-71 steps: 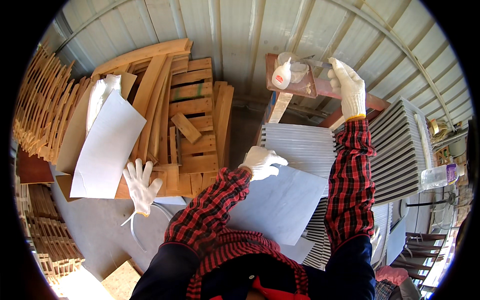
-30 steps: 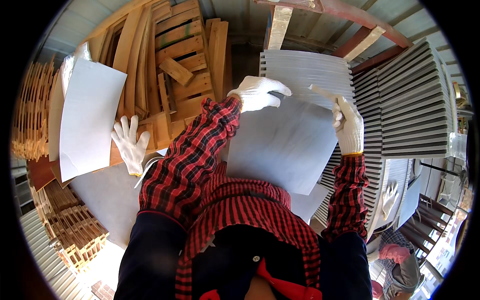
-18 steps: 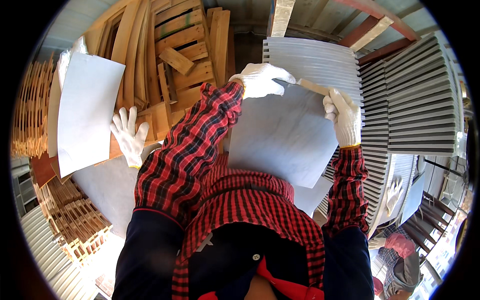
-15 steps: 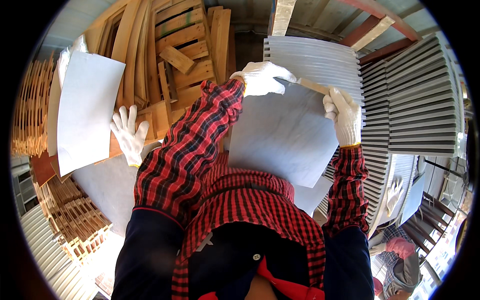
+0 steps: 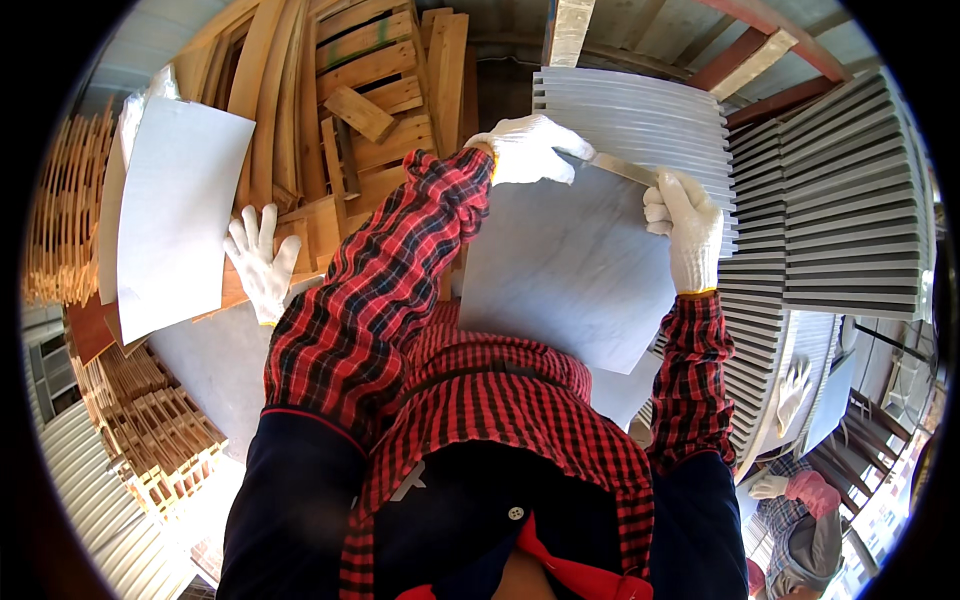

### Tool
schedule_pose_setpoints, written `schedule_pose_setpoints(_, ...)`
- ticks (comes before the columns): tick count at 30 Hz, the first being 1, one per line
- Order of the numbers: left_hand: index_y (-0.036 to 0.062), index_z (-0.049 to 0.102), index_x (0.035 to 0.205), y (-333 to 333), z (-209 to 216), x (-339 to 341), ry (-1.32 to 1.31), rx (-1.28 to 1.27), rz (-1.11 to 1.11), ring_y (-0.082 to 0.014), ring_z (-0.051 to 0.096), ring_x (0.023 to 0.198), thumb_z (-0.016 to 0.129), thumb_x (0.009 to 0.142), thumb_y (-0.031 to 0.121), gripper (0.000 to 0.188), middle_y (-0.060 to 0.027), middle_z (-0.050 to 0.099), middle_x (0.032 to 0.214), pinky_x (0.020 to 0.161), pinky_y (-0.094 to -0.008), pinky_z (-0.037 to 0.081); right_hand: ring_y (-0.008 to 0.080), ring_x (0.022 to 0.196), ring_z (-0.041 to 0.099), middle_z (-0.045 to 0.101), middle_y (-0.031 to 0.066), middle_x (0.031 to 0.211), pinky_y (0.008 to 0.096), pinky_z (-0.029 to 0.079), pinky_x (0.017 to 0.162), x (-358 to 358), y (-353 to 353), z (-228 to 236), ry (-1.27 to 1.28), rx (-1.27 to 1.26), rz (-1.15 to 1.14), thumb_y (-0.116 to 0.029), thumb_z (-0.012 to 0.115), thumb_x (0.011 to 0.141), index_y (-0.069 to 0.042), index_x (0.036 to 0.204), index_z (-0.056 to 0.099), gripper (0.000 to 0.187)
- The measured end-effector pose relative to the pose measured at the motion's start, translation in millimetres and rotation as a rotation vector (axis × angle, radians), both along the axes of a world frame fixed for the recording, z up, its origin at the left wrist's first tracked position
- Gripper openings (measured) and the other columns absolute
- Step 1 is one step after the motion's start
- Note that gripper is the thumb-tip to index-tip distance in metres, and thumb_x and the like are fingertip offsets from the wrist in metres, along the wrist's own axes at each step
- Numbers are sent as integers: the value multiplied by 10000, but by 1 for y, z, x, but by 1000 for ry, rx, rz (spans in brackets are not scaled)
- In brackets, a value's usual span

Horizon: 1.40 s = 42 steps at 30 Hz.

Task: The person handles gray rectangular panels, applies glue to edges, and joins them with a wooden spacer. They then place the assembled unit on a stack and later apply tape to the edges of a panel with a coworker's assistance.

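A flat grey panel point(image 5: 565, 265) is tilted in front of my waist, its surface faintly smudged. My left hand point(image 5: 528, 150), in a white knit glove, grips its far edge between thumb and fingers. My right hand point(image 5: 690, 228), gloved the same way, is closed round one end of a narrow flat bar point(image 5: 624, 168). That bar lies along the panel's far right edge, its other end close to my left fingertips. The part inside my right fist is hidden, so its exact kind is unclear.
Stacked ribbed grey panels point(image 5: 850, 200) stand at right; wooden pallets and boards point(image 5: 375, 90) fill the far left. A pale sheet point(image 5: 180, 210) leans at left near a white glove point(image 5: 262, 265), possibly worn. Another glove point(image 5: 793, 392) and a person point(image 5: 810, 520) are at lower right.
The view has shifted slightly. The flat bar has turned a little and its face catches the light differently; both hands keep nearly the same places.
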State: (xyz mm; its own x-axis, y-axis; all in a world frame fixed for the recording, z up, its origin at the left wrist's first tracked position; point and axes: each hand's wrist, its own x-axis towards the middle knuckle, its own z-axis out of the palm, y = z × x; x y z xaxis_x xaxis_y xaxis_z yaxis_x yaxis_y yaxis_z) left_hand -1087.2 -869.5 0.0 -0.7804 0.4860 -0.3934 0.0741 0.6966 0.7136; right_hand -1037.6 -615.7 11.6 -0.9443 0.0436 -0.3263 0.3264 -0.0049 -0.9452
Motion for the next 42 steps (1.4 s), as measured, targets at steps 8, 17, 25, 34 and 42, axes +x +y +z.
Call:
schedule_pose_setpoints(8, 126, 678, 1358, 0, 2, 1, -39, 3, 29, -303, 644, 1200, 707, 886, 224, 483, -129, 679, 1357, 1024, -362, 495, 79, 616, 550, 635, 54, 773, 225, 449, 554, 2, -6, -2, 11, 5, -63, -140, 595, 1029, 90, 1161, 684, 280)
schedule_pose_setpoints(17, 152, 686, 1355, 0, -5, 1, 19, 20, 14, -288, 664, 1154, 711, 889, 235, 475, -117, 684, 1351, 970, -361, 524, 72, 614, 539, 623, 40, 764, 216, 443, 560, 4, -5, -8, 47, -25, -67, -150, 600, 1036, 89, 1151, 685, 278)
schedule_pose_setpoints(25, 123, 688, 1344, -1, -1, 0, -4, 14, 5, -301, 663, 1154, 719, 879, 245, 481, -127, 687, 1342, 984, -362, 516, 74, 621, 560, 644, 47, 777, 215, 460, 567, 7, -7, -5, 29, -9, -71, -146, 611, 1032, 80, 1160, 690, 271)
schedule_pose_setpoints(34, 97, 689, 1329, -1, -9, -1, 38, 10, 3, -316, 644, 1202, 709, 889, 243, 464, -139, 688, 1334, 1035, -374, 491, 72, 607, 551, 638, 42, 761, 217, 455, 553, 7, -10, -7, 26, -2, -60, -154, 625, 1028, 69, 1142, 703, 263)
schedule_pose_setpoints(42, 101, 705, 1309, -2, -4, 0, 30, 32, -6, -317, 655, 1175, 716, 884, 229, 444, -144, 693, 1323, 1011, -379, 501, 73, 604, 552, 644, 48, 763, 222, 460, 552, 7, -10, -9, 31, -13, -67, -154, 633, 1025, 71, 1161, 704, 273)
